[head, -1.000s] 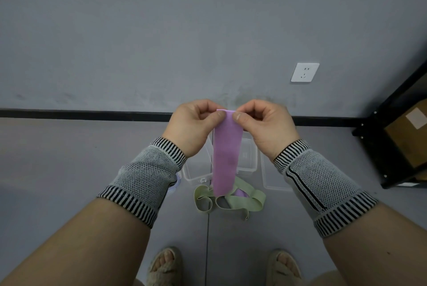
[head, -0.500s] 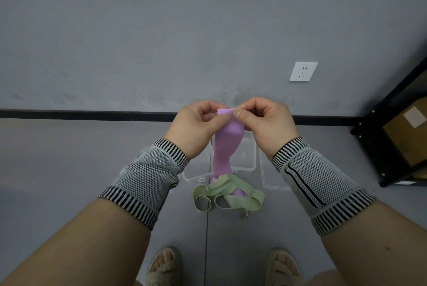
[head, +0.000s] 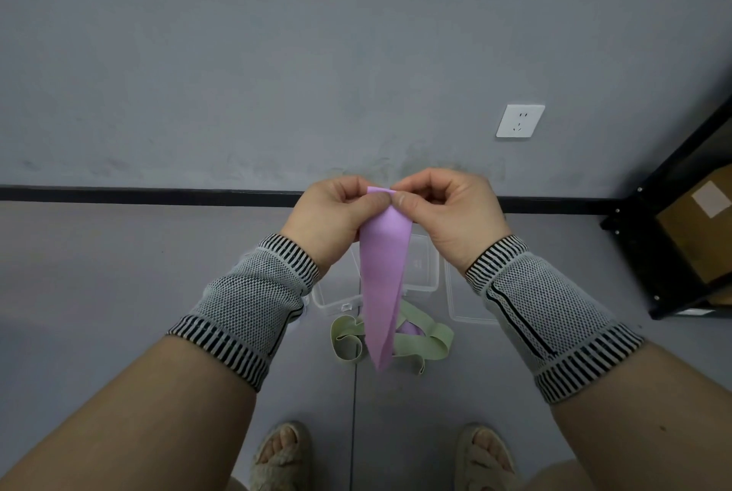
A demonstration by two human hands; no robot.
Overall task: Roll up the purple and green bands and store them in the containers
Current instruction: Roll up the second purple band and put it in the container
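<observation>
Nearest, below the purple band [head: 383, 284], the green band [head: 429, 340] lies loose on the floor. Both hands — left hand [head: 330, 219], right hand [head: 449, 213] — pinch the purple band's top edge. Beyond it, clear containers [head: 422, 272] wait. Best to tuck that edge tight and square before turning — a slack start likely unrolls.

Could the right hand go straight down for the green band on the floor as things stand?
Probably not yet. The right hand and left hand both pinch the top of the purple band, which hangs in front of the green band. The floor around it looks free otherwise.
</observation>
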